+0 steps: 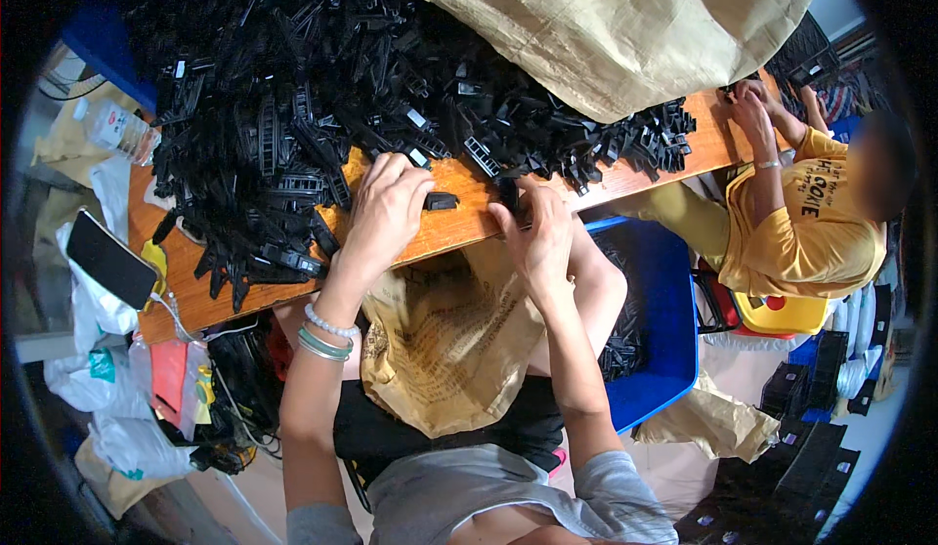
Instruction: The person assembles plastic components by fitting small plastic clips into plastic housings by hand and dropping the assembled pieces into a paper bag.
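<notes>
My left hand [384, 208] rests at the front edge of the wooden table with its fingers curled down. Whatever its fingertips hold, if anything, is hidden. Close to those fingers lies a small black plastic piece [442, 201], apart from the others. To the right, my right hand [542, 228] has thumb and fingers bent around a dark plastic part [509, 193], mostly covered by the hand. Beyond both hands spreads a large heap of black plastic parts [283, 125], several of them slotted like small ladders. A brown paper sheet or bag [449, 359] lies across my lap below the table edge.
A blue bin [674, 350] with black parts stands right of my legs. A beige sack [625, 27] covers the heap's far right. A phone [109, 260] and a plastic bottle [117, 130] are at left. A person in a yellow shirt [806, 223] works at the right.
</notes>
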Demonstrator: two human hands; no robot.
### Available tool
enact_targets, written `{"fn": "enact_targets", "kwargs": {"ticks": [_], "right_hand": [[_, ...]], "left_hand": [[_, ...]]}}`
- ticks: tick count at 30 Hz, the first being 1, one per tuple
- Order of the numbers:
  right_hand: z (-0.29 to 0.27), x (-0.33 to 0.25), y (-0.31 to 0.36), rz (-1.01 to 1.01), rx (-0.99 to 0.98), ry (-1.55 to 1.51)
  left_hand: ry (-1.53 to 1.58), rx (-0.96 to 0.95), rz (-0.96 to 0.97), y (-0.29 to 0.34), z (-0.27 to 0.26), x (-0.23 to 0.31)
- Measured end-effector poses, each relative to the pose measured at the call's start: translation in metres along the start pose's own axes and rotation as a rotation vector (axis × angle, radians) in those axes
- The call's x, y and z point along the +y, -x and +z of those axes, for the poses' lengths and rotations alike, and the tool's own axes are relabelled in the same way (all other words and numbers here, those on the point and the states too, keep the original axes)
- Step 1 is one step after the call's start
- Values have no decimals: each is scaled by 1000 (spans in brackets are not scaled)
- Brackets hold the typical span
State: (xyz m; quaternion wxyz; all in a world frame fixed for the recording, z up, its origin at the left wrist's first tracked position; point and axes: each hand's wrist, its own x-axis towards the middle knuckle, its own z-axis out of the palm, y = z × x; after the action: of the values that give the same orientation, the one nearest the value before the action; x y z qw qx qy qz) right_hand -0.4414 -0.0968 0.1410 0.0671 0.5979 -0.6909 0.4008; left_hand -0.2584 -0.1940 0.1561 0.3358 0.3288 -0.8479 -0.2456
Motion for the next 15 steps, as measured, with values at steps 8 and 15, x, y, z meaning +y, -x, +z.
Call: {"fn": "enact_targets", "kwargs": {"ticks": [8,15], "right_hand": [[-4,13,-1,-33,-62,-110],[6,24,-15,-117,-53,-64]], "left_hand": [[-259,138,15,18,-3,6],[-77,80,12,38,-5,18]]}}
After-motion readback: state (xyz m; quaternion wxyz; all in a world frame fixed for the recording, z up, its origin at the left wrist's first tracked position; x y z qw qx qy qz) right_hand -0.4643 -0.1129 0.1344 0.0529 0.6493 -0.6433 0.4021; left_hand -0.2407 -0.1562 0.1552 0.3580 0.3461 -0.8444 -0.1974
